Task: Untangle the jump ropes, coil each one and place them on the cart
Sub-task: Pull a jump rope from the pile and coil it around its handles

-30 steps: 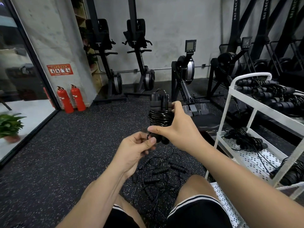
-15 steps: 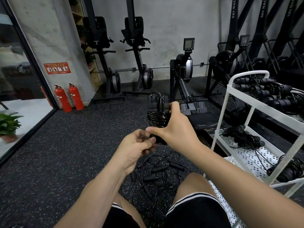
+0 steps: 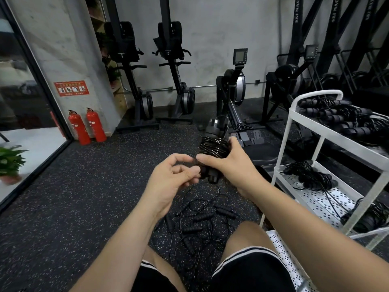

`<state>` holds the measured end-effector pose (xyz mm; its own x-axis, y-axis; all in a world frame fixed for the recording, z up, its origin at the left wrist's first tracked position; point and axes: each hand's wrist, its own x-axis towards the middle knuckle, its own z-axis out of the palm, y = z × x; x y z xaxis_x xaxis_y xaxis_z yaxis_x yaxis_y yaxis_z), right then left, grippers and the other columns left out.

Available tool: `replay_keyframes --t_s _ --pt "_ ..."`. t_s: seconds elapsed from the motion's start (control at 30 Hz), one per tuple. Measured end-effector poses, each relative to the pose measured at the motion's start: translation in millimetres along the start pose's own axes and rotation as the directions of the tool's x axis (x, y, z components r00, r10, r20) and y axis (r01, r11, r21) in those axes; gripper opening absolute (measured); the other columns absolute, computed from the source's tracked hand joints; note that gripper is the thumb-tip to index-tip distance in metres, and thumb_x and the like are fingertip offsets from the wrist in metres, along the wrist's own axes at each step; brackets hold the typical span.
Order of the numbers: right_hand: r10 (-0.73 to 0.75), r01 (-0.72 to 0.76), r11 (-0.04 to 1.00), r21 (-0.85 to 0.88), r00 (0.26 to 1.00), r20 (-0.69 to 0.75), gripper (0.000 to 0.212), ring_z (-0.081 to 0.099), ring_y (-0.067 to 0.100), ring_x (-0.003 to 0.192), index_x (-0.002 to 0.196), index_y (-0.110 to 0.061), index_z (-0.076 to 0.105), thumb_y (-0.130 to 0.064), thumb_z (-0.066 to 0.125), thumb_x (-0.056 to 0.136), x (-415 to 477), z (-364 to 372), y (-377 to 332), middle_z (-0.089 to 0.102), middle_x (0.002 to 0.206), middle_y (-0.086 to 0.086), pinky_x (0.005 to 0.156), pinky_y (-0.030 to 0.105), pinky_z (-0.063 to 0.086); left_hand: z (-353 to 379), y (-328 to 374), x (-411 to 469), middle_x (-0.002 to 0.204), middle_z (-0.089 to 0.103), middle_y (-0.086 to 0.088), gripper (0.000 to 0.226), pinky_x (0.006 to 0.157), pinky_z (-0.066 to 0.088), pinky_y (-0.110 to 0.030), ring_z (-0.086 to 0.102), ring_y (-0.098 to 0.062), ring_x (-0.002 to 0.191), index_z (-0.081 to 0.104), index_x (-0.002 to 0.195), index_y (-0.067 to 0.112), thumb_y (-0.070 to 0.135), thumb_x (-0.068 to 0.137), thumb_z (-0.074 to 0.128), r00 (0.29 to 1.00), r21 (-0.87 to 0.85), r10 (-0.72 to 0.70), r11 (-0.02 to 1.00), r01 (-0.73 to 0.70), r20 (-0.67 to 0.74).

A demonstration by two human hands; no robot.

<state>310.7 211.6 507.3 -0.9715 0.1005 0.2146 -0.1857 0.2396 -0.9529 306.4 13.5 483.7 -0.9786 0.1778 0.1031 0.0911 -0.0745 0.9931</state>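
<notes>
My right hand (image 3: 229,163) grips a coiled black jump rope (image 3: 213,147), its cord wound round the two upright handles. My left hand (image 3: 172,182) is at the bundle's lower end, fingers curled and pinching the cord's end there. On the floor between my knees lies a tangle of black jump ropes (image 3: 202,224) with several handles. The white cart (image 3: 315,95) stands to the right, with coiled ropes (image 3: 339,119) on its top shelf and more ropes (image 3: 307,175) on the middle shelf.
Rowing machines (image 3: 233,91) and ski machines stand along the back wall. Two red fire extinguishers (image 3: 87,125) sit by the pillar at left, beside a glass wall and a potted plant (image 3: 9,161). The floor is speckled black rubber.
The bundle has tilted slightly and sunk lower in view. My left hand has shifted its fingers at the bundle's lower end; my right hand keeps its grip.
</notes>
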Motion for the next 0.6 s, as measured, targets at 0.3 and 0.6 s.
replay_keyframes --t_s 0.3,0.6 --pt "0.172 -0.178 0.951 0.253 0.984 0.045 0.063 0.08 0.018 0.1 0.126 -0.021 0.06 -0.046 0.094 0.079 -2.2 -20.2 10.7 0.08 0.116 0.002 0.08 0.034 0.061 35.4 -19.7 2.3 0.104 0.082 0.0 0.039 0.075 0.052 -0.035 0.077 -0.024 0.098 0.073 0.118 0.023 0.053 0.094 0.067 0.998 0.153 0.055 0.986 -0.059 0.028" --pt "0.341 -0.286 0.924 0.254 0.916 -0.209 0.084 0.077 0.024 0.104 0.127 -0.018 0.061 -0.071 0.092 0.069 -14.2 -77.2 87.4 0.078 0.113 0.002 0.076 0.039 0.061 107.3 -45.0 29.1 0.109 0.077 0.018 0.027 0.092 0.055 -0.031 0.069 0.005 0.099 0.065 0.127 0.046 0.055 0.101 0.066 0.98 0.37 -0.024 0.928 -0.051 0.197"
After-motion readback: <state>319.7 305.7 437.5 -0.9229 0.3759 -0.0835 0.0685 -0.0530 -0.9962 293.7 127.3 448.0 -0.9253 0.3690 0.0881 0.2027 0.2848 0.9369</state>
